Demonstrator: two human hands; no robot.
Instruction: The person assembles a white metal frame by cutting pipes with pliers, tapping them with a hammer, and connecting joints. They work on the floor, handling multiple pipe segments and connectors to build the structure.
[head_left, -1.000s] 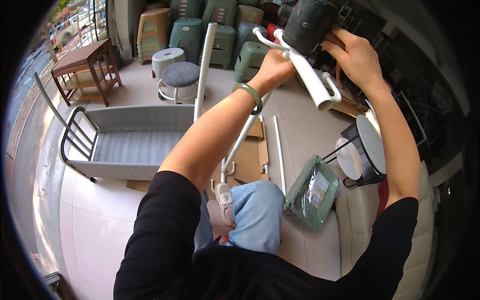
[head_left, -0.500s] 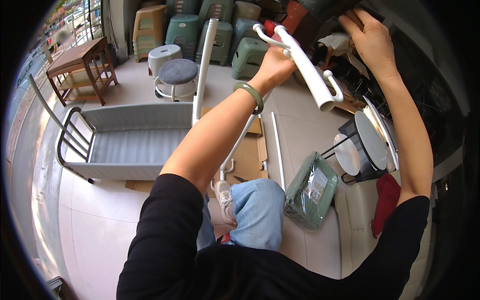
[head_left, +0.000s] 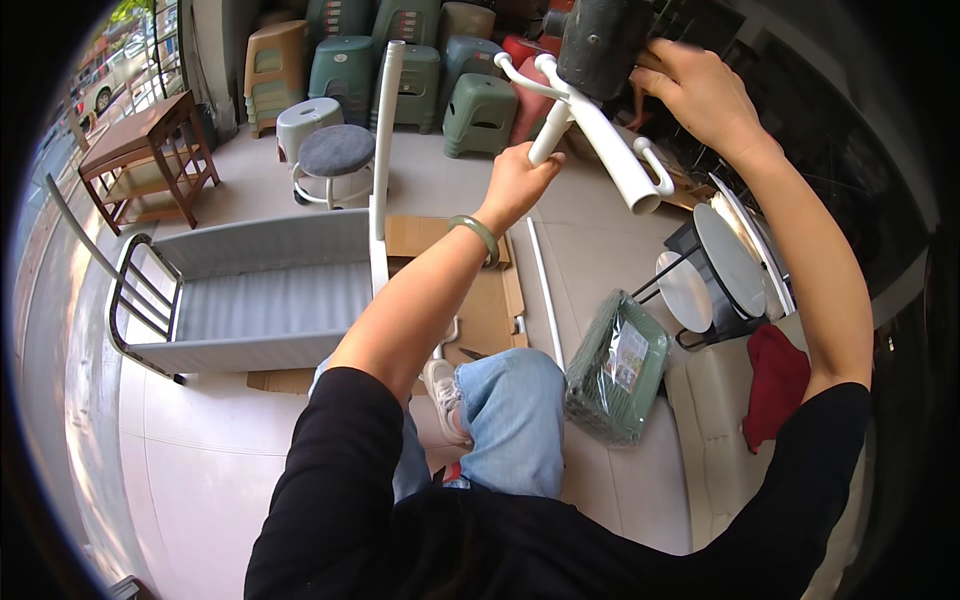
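**White tube frame gripped, dark mallet head on its top**

The white tube frame [head_left: 600, 140] is held up in front of the person, above the cardboard sheet [head_left: 480, 300] on the floor. The left hand [head_left: 515, 180] is clamped around a lower tube of the frame. The right hand [head_left: 700, 95] is closed on a dark mallet [head_left: 600, 45], whose head is seen touching the frame's upper end. A grey slatted tray [head_left: 260, 300] with a dark metal rail is seen left of the cardboard. A wrapped green bundle [head_left: 615, 365] lies right of it. Stacked plastic stools [head_left: 400, 60] are seen beyond it.
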